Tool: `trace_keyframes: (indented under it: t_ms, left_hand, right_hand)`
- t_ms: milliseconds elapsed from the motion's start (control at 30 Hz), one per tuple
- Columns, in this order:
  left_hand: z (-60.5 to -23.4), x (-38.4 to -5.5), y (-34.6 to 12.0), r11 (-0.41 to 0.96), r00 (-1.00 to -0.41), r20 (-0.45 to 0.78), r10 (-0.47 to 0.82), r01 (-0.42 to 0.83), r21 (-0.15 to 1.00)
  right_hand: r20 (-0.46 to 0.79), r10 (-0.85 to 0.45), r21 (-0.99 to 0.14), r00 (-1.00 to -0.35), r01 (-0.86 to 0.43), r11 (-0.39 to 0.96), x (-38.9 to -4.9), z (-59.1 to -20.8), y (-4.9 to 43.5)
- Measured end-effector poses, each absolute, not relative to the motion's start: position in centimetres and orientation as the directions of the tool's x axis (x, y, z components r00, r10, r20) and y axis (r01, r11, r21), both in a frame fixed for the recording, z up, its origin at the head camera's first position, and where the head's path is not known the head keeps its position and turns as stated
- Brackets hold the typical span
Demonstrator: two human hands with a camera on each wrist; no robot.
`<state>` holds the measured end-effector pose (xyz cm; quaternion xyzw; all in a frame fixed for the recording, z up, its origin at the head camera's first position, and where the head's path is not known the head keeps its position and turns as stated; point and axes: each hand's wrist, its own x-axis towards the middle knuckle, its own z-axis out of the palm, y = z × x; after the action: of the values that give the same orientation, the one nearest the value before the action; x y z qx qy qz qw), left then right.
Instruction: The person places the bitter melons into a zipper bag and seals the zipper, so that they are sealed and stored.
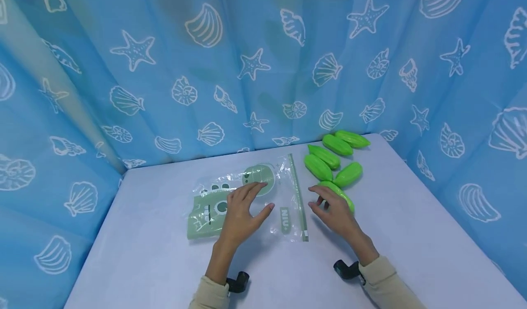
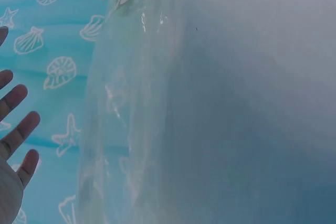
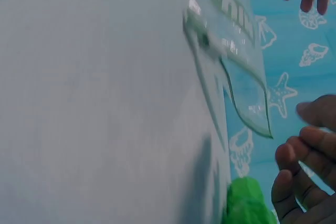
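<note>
A clear zip bag (image 1: 206, 215) with green cartoon print lies flat on the table, its green zip edge to the right. My left hand (image 1: 243, 213) hovers over the bag, fingers spread and thumb apart, holding nothing. To the right of the zip edge is my right hand (image 1: 334, 212), its fingers loosely bent around bare air. It partly covers the nearest of several glossy green, elongated, ribbed vegetable-like pieces (image 1: 347, 175). In the right wrist view the bag's mouth (image 3: 247, 98) gapes a little, with the right fingers (image 3: 315, 150) beside it.
The white table (image 1: 144, 254) backs onto a blue curtain (image 1: 164, 71) printed with shells and starfish, which also encloses both sides. Black wrist mounts (image 1: 238, 282) sit at both sleeve cuffs. The other green pieces (image 1: 352, 139) reach toward the table's far right corner.
</note>
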<state>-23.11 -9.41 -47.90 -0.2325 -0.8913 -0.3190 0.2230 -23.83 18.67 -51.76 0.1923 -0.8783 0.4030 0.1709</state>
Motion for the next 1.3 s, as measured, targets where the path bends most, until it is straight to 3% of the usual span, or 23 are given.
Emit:
trace_keyframes:
  t_ms: [400, 833, 1067, 1300]
  left_hand:
    - [-47.7, -23.1, -8.0, 0.702, -0.8, 0.536, 0.271, 0.545, 0.459]
    - [-48.6, -23.7, -6.2, 0.715, -0.814, 0.506, 0.287, 0.533, 0.452]
    - [-49.5, -24.5, -3.9, 0.681, -0.845, 0.482, 0.233, 0.495, 0.539]
    - [-50.1, -25.4, -1.0, 0.686, -0.854, 0.486, 0.186, 0.467, 0.558]
  right_hand:
    - [0.346, -0.169, -0.717, -0.923, -0.376, 0.587, -25.5, -53.5, 17.4]
    - [0.335, -0.247, -0.702, -0.909, -0.416, 0.578, -27.0, -55.6, 17.6]
    - [0.341, -0.26, -0.711, -0.904, -0.429, 0.558, -26.8, -55.5, 17.5]
    - [0.315, -0.265, -0.706, -0.912, -0.411, 0.576, -26.4, -55.5, 17.6]
